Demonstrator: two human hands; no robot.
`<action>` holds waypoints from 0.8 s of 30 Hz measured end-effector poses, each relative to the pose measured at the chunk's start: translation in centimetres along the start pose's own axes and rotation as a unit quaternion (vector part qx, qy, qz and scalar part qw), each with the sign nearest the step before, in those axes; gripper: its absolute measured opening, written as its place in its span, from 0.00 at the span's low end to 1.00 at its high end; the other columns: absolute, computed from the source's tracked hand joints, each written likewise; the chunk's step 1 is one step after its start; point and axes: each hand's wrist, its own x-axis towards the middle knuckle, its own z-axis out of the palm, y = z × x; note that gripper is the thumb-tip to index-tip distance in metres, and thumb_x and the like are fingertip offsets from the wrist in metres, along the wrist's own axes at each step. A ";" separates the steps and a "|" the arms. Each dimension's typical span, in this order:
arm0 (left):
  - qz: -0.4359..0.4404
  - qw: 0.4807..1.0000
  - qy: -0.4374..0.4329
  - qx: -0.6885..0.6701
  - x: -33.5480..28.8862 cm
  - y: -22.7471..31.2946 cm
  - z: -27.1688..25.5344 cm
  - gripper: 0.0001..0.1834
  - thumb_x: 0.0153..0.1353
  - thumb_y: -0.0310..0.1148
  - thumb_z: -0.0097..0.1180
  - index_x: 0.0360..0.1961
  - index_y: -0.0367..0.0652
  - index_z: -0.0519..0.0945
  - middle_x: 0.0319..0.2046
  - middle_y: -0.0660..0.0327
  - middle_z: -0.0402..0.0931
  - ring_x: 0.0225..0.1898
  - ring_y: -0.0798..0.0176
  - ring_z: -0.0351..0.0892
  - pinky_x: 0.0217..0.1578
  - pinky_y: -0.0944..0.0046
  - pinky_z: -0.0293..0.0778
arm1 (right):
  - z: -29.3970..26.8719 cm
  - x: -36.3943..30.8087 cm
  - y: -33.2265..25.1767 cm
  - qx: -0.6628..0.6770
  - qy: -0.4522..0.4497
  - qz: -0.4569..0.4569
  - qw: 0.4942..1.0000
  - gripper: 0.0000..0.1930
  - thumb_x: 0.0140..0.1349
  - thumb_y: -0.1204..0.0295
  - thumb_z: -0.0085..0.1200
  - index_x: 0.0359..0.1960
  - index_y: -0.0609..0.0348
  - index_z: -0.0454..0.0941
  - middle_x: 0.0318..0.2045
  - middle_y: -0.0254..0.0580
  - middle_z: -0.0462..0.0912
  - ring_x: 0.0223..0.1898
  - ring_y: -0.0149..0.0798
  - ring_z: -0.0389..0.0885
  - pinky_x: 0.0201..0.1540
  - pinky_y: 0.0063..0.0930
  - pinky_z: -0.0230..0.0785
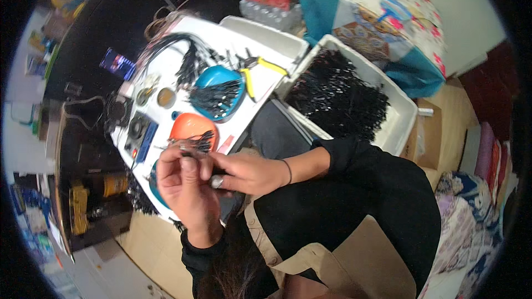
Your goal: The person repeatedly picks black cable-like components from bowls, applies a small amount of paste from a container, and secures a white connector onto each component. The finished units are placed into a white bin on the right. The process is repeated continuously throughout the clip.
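Above the near edge of the white work table (244, 126), my two hands meet with their fingertips together. My left hand (187, 188) is closed in a pinch, thumb against fingers. My right hand (250, 173) comes in from the right, also closed, its fingers touching the left ones. Something small and dark shows at the fingertips, too blurred to name. Just beyond them is an orange dish (187, 125) with several short black cable pieces (205, 141). Behind it, a blue dish (213, 76) holds a bundle of black cable pieces (217, 97).
Yellow-handled pliers (271, 67) lie at the table's far right. A white bin (407, 119) to the right is heaped with black pieces (338, 97). Long dark cables (191, 58) trail over the table's back. A blue device (148, 141) and a round tin (165, 98) stand left.
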 end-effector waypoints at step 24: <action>-0.275 0.903 0.157 0.290 -7.8 -3.7 -12.5 0.09 0.63 0.27 0.56 0.42 0.34 0.78 0.32 0.62 0.78 0.32 0.71 0.75 0.34 0.72 0.72 | -22.6 -13.3 23.4 -0.487 0.380 0.316 0.720 0.10 0.63 0.69 0.48 0.39 0.64 0.74 0.34 0.59 0.79 0.38 0.60 0.77 0.43 0.49 0.69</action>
